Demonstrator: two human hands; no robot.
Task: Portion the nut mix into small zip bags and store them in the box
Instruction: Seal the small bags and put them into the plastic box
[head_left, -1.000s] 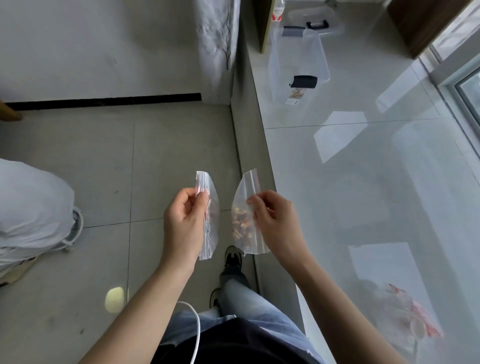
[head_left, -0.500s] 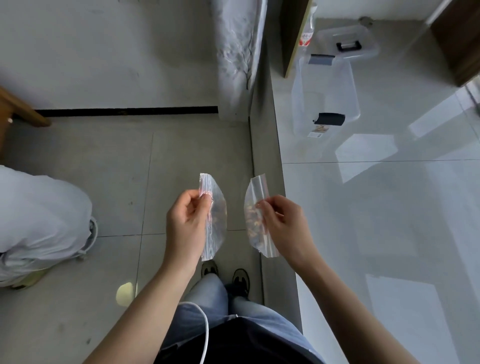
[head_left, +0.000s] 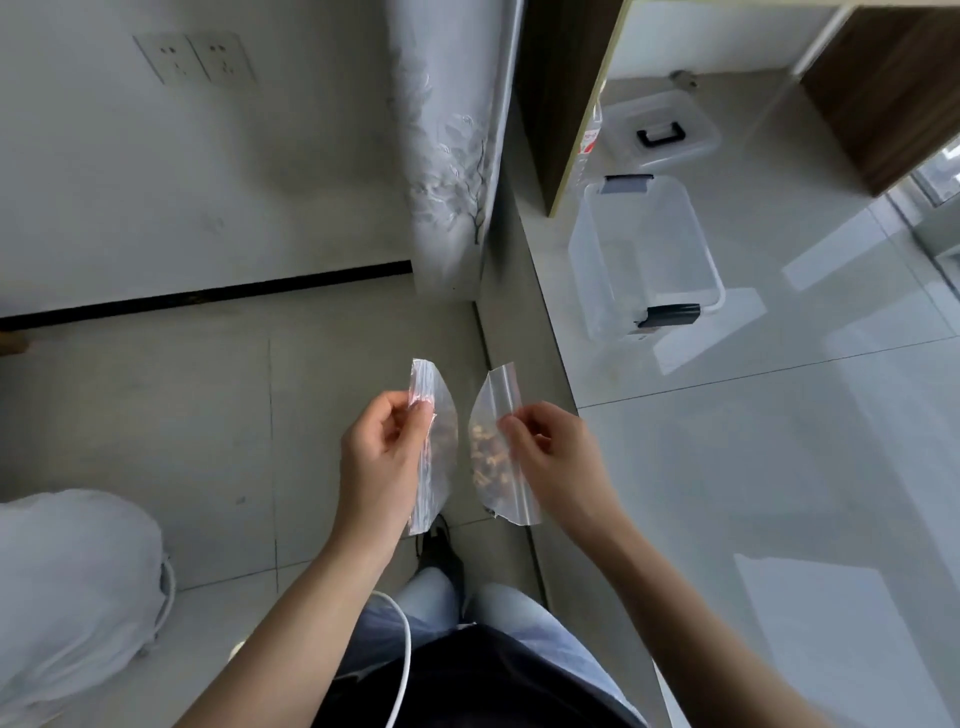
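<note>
Head view, from left to right: the left hand (head_left: 382, 457) pinches a small clear zip bag (head_left: 436, 447) by its seal edge, thumb and fingers curled onto the strip, so the bag hangs on its side over the floor. A few dark nuts seem to show through its middle, though the plastic is hazy and I cannot tell how much it holds. Just beside it, not touching, hangs a second zip bag (head_left: 498, 457), pinched at its seal edge by the right hand (head_left: 550, 457). This one plainly carries a portion of nuts (head_left: 485, 457), gathered in the belly of the bag. Both bags look pressed flat along the seal, but whether the zips are fully closed is too fine to make out.

Further right, on the glossy white counter (head_left: 779, 467), stands the clear storage box (head_left: 644, 254), open, with dark latches at each end. Its lid (head_left: 662, 132) lies behind it. Something pale may sit at the bottom of the box, but the clear walls make it uncertain.

As a judgement, the portioning of these two bags looks done. What is left is to carry them over to the box and drop them in, and later to fit the lid.
</note>
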